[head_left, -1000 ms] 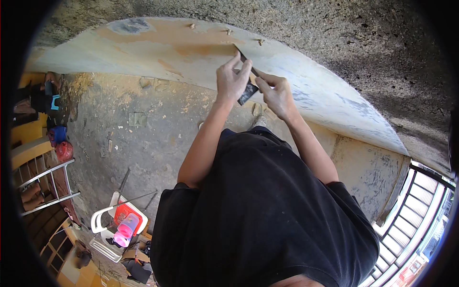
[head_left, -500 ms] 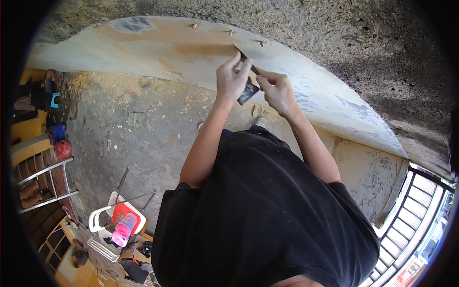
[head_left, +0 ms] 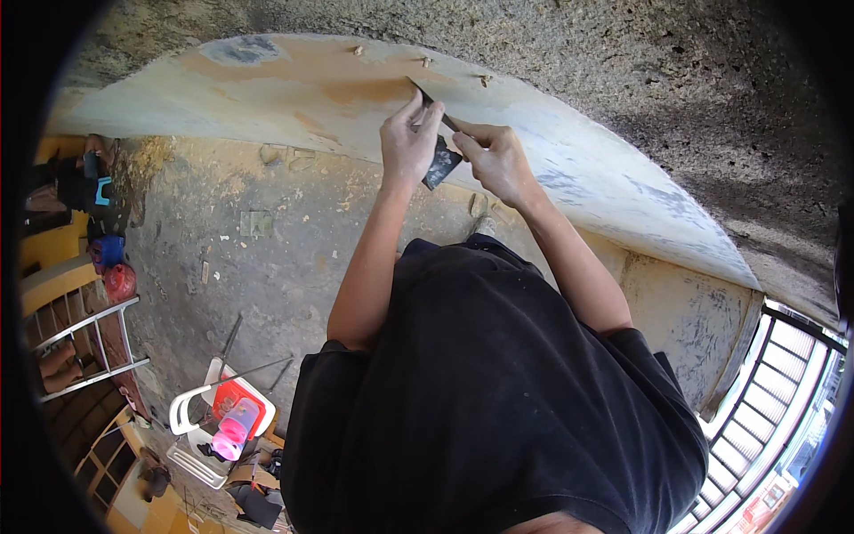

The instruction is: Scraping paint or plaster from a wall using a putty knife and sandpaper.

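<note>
Both hands up at the wall [head_left: 294, 98]; left hand [head_left: 407, 142] and right hand [head_left: 495, 160] both pinched on a dark scraper [head_left: 441, 158], blade edge against the plaster; likely risk: the blade skids and gouges the surface, or the grip slips.

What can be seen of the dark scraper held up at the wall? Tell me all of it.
The scraper is a small dark hand tool with a flat, broad blade, black or dark grey, that narrows upward to a thin end reaching the pale, orange-stained wall. It is tilted, broad end down and toward the person. The left hand pinches it from the left and the right hand grips it from the right, so its middle is partly hidden. Its material cannot be told for sure; it looks like metal.
</note>
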`<state>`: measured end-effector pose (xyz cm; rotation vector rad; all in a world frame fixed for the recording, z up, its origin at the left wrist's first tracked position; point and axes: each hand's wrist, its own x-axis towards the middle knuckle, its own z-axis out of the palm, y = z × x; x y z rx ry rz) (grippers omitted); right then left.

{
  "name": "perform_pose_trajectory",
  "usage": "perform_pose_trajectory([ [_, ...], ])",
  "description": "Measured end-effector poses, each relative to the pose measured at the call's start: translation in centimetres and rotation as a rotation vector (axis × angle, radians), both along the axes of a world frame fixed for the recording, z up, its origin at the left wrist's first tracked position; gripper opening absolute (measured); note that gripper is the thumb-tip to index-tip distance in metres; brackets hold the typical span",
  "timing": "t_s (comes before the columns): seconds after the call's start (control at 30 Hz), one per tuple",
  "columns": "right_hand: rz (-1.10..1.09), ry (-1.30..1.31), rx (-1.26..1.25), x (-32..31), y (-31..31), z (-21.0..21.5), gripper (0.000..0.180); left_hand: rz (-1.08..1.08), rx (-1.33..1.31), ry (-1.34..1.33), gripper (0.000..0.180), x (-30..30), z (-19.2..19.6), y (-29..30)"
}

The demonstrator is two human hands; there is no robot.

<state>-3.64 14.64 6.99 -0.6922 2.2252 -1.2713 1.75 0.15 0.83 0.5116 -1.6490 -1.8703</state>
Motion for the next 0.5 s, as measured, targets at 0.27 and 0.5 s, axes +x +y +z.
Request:
perform_pose_trajectory([
  [0.27,-0.208,-0.336,-0.024,0.5,4.3,2.7,0.029,-0.236,-0.242,-0.387,0.059,0.3,3.6,3.0],
  [0.5,-0.146,-0.231,0.014,1.0,4.5,2.8,0.037,-0.149,-0.083,-0.331,0.058,1.0,4.8,4.0],
])
